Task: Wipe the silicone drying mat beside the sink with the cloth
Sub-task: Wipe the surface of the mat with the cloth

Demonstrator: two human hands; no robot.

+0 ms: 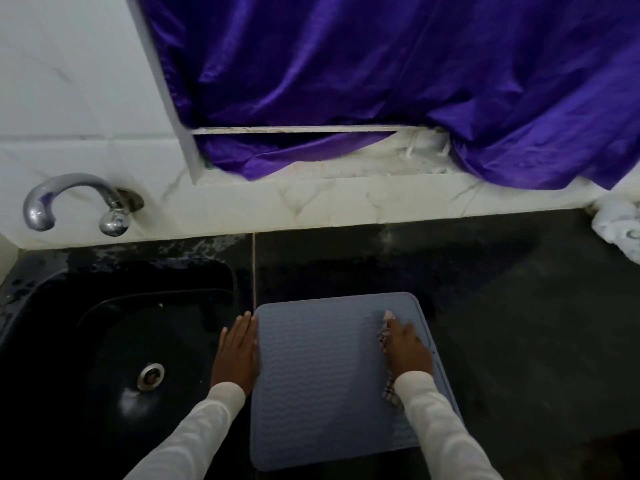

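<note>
A grey-blue silicone drying mat (322,382) with wavy ridges lies on the dark counter just right of the sink. My right hand (407,348) presses flat on a patterned cloth (383,336) at the mat's right side; bits of the cloth show beyond my fingertips and by my wrist, the rest is hidden under the hand. My left hand (237,355) lies flat, fingers together, against the mat's left edge, holding nothing.
A black sink (114,341) with a metal drain (150,375) sits to the left, a chrome tap (79,202) on the white tiled wall above it. A purple curtain (381,81) hangs behind. A crumpled white cloth (620,230) lies at the far right on the dark counter (519,306).
</note>
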